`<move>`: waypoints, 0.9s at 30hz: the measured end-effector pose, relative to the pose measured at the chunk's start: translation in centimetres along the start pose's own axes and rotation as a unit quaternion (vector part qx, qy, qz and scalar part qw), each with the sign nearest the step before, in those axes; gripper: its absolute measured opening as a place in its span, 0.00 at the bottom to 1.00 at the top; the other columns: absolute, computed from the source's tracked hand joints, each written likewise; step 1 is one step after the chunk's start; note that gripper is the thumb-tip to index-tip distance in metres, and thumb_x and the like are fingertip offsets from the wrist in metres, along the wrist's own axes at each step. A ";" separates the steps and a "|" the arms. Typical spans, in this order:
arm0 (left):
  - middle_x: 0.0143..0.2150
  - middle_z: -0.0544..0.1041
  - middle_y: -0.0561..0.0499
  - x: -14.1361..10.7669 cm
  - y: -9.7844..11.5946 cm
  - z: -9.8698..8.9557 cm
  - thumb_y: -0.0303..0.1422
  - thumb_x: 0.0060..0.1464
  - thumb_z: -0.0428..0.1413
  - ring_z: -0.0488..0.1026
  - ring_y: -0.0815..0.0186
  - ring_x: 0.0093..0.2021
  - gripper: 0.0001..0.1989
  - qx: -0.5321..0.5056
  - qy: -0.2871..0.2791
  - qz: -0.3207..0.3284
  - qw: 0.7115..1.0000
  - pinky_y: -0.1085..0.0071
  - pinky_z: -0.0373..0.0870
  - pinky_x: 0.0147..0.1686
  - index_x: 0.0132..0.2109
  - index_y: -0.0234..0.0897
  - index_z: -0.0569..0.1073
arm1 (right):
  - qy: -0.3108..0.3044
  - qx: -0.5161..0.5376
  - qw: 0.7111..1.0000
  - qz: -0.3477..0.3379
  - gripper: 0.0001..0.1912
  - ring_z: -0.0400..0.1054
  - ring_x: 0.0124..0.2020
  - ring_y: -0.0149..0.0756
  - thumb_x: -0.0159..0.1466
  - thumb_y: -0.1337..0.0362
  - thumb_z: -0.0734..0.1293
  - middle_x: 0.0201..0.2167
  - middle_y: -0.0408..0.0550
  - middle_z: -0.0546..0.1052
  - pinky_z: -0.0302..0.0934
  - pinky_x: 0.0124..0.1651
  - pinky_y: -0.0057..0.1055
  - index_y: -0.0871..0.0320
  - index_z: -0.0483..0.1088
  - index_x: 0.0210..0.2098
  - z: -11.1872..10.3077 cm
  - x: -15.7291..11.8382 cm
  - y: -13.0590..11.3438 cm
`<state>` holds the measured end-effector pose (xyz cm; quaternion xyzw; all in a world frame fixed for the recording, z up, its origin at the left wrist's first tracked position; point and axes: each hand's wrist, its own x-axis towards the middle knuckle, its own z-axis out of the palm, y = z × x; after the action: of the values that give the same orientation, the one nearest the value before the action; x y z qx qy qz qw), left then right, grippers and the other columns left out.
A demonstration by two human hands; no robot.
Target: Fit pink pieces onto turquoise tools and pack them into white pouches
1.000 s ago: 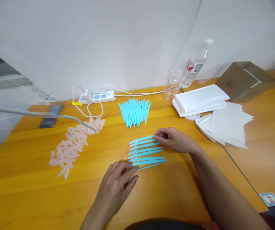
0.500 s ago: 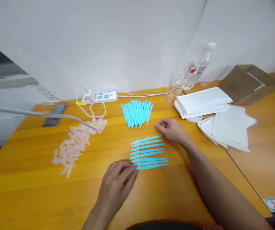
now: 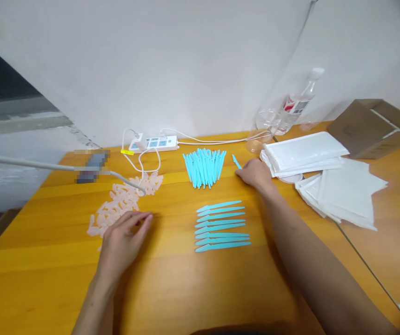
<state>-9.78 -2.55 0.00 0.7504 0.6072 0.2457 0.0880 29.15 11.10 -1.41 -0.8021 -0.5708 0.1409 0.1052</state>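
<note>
My right hand is closed on a light-blue eyebrow razor, right of the pile. The razor's upper end sticks out past the fingers, and the rest is hidden by the hand. Heaped in front of the wall is a pile of blue razors. Nearer to me, several more razors lie side by side in a row, handles pointing right. My left hand hovers by the near edge of the scattered pale-pink translucent caps. Its thumb and index fingertips come together, and whatever is between them cannot be made out.
A white power strip with cables stands by the wall. A grey cable crosses over a blurred dark object. On the right are white padded packets, a plastic bottle and an open cardboard box.
My left hand has left the near end of the razor row and moved left to the pink caps. My right hand has shifted slightly up and right, and a razor now shows in it.
</note>
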 end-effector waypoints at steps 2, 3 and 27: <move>0.43 0.80 0.49 1.6 -1.9 0.1 0.42 0.64 0.52 0.77 0.62 0.39 0.13 0.071 0.001 -0.017 0.997 0.68 0.71 0.38 0.45 0.43 0.80 | -0.004 -0.019 1.000 0.024 0.18 0.75 0.42 0.55 0.58 0.58 0.68 0.37 0.67 0.80 0.65 0.42 0.41 0.66 0.78 0.40 -0.6 -0.6 0.8; 0.44 0.80 0.49 2.5 -2.7 0.2 0.41 0.64 0.51 0.77 0.61 0.39 0.14 0.112 0.000 -0.019 0.994 0.67 0.71 0.37 0.46 0.44 0.80 | -0.009 -0.026 0.999 0.031 0.18 0.75 0.43 0.55 0.57 0.58 0.68 0.38 0.67 0.80 0.65 0.42 0.40 0.66 0.78 0.40 -0.8 -0.9 1.0; 0.42 0.80 0.46 4.6 -2.3 1.4 0.44 0.64 0.50 0.77 0.58 0.43 0.17 0.071 -0.099 0.056 0.991 0.65 0.71 0.46 0.40 0.41 0.80 | 0.032 0.124 0.948 -0.291 0.03 0.70 0.34 0.37 0.61 0.68 0.64 0.32 0.47 0.78 0.58 0.40 0.30 0.56 0.69 0.32 -0.3 -8.4 2.2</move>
<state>-10.45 2.66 -0.97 0.8081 0.5688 0.1304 0.0803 28.58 2.42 -0.94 -0.5854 -0.7540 0.1483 0.2586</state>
